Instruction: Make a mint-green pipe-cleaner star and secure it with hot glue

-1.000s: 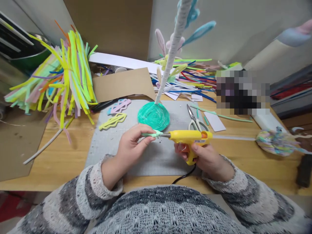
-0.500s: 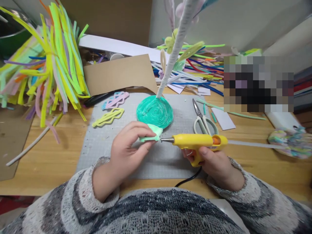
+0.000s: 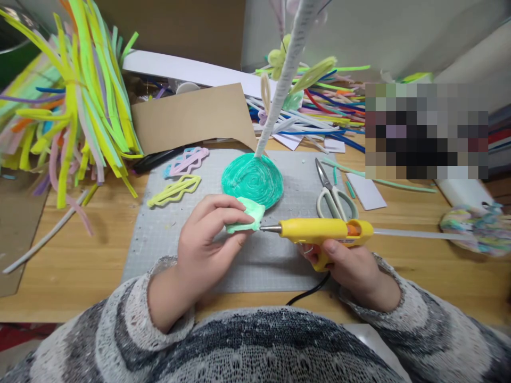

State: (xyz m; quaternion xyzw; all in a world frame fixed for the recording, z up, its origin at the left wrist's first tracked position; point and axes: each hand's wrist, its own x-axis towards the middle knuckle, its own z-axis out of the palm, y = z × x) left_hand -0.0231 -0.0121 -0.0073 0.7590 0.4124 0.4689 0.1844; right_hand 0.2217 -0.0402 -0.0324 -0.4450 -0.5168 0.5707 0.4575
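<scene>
Nozzle of yellow glue gun points left, tip right at the right-hand end of the mint-green piece; whether it touches or leaves a sliver of gap, cannot tell. Gun barrel lies roughly level, left to right, and the piece's near edge runs almost the same way, so the two are close to end-on. Clear glue stick trails out the gun's back, same line, to the right.

Left hand is the nearer one to the piece: fingers closed on it in a pinch, thumb on the near side, others curled over its left part, right end and far flap exposed. Right hand sits well to the right of the piece, fingers wrapped around the gun's grip, thumb against the body. Trigger mostly covered, so squeezed or not, cannot tell.

Piece is held over the gray mat, just on the near side of the teal coiled disc, overlapping its near rim in this view; contact unclear. White wrapped stem rises from the disc's far part. Scissors lie right of the disc, on the far side of the gun. Yellow zigzag piece lies left of the disc.
</scene>
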